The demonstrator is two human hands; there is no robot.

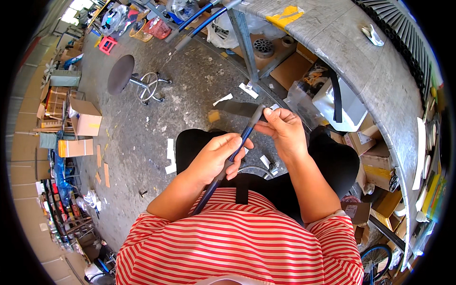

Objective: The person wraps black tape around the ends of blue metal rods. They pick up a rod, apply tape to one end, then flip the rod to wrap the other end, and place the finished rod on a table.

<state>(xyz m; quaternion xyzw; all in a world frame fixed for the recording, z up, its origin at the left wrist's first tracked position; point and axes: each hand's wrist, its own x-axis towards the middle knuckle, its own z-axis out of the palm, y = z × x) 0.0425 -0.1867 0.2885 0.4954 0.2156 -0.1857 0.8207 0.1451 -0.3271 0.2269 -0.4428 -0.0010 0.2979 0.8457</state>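
A slim rod (248, 129), dark blue with a grey upper end, slants across my lap from my chest toward the workbench. My left hand (217, 154) is closed around its shaft, fingers wrapped below the grey part. At the grey tip, my right hand (285, 130) pinches the end of a flat black strip (236, 108) against the rod, thumb on top. The strip's other end sticks out to the left of the rod, blurred. Whether it is stuck to the rod I cannot tell.
A grey workbench (342, 52) curves along the right, with many dark tubes (403, 38) at its far edge. Two blue rods (204, 23) jut out at the top. Below the bench sit cardboard boxes (377, 166) and a white bin (339, 102). A round stool (121, 75) stands left.
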